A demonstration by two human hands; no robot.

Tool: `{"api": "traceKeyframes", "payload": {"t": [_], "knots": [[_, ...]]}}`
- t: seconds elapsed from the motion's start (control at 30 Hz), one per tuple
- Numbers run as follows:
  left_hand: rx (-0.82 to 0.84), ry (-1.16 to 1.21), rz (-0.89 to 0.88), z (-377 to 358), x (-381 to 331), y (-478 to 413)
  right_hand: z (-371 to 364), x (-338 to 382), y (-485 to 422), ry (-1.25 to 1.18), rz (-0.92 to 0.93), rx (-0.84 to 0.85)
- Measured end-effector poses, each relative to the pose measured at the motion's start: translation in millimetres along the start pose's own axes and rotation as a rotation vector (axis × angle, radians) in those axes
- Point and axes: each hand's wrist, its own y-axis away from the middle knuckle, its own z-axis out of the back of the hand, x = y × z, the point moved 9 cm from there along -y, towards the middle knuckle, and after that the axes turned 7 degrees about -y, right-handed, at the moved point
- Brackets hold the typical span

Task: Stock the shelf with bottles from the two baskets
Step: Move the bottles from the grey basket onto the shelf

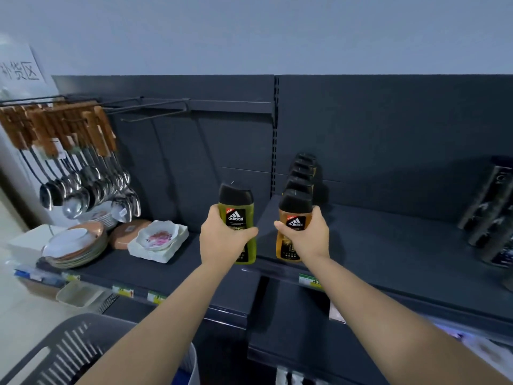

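Note:
My left hand [222, 240] grips a green bottle [237, 209] with a black cap, held upright in front of the gap between two shelf sections. My right hand [308, 237] grips an orange bottle [291, 218] with a black cap, upright at the front edge of the dark right shelf [388, 245]. Behind the orange bottle a row of several black-capped bottles [301, 176] runs back toward the shelf wall. A grey slatted basket [63, 354] sits at the lower left, its contents hidden by my left arm.
Dark bottles [491, 212] stand at the shelf's far right. On the left shelf lie stacked plates [75, 245] and a flowered dish [158, 237] on white trays. Ladles and spoons [83, 187] hang from wire hooks above them. Price tags line the shelf edges.

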Motion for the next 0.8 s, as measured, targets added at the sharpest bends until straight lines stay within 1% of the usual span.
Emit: {"api": "traceKeyframes", "payload": {"t": [0.17,0.33,0.43,0.53,0.8], "knots": [[-0.013,-0.011,-0.005,-1.4,10.0,4.3,-7.2,-3.1,-5.4,0.018,-0.005,0.036],[-0.01,-0.008,-0.018,-3.2,10.2,14.8,-2.3,-11.1,-1.0,0.01,-0.044,0.031],[0.002,-0.005,-0.027,-4.0,6.9,23.7,-2.2,-16.1,1.2,0.05,-0.077,0.046],[0.023,-0.004,-0.038,-4.7,2.9,32.6,-1.9,-17.2,1.7,0.072,-0.101,0.027],[0.038,0.003,-0.051,1.1,-0.1,48.2,5.3,-13.1,4.6,0.077,-0.118,0.047]]}}
